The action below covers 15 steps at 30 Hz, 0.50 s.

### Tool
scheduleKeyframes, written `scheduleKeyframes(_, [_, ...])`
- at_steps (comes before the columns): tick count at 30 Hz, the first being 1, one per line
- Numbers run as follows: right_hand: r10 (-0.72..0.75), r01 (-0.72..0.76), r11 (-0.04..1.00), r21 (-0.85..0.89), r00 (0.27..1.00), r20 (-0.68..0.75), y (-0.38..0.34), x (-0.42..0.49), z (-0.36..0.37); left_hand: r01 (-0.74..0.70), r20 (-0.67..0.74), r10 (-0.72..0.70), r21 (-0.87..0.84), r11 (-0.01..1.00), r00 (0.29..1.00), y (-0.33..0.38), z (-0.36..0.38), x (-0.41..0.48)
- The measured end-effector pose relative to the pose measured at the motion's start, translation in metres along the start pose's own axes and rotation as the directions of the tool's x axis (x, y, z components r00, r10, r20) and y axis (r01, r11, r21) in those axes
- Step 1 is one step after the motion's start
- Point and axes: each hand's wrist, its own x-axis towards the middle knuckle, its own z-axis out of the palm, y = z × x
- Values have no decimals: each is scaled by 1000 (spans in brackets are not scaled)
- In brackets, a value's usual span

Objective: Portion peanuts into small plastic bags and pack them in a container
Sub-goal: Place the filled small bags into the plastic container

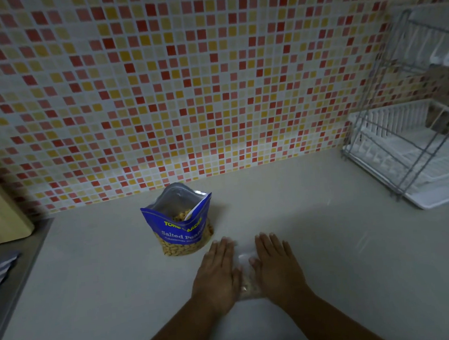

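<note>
Between our flat, open left hand (216,272) and right hand (277,265) lies a small plastic bag (246,274) holding peanuts; we seem to be pressing it flat. Next likely sealing it; the peanut pouch (180,220) stands beyond our left fingertips.

In the lower centre of the frame, the left hand (217,274) and right hand (276,268) lie palm-down side by side. Their fingers are straight and point up-frame, and the thumbs face each other, slightly apart. Both bare forearms enter from the bottom edge, converging.
</note>
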Motion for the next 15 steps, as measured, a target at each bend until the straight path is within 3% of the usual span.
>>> scheduleKeyframes(7, [-11, 11, 1000, -29, 1000, 19, 19, 36, 3, -3, 74, 3, 2, 1000, 997, 8, -6, 34])
scheduleKeyframes(11, [-43, 43, 999, -14, 999, 0, 28, 67, 5, 93, 53, -91, -28, 995, 994, 12, -11, 58])
scheduleKeyframes(15, [-91, 90, 996, 12, 996, 24, 32, 93, 5, 86, 70, -83, -40, 995, 994, 7, -5, 84])
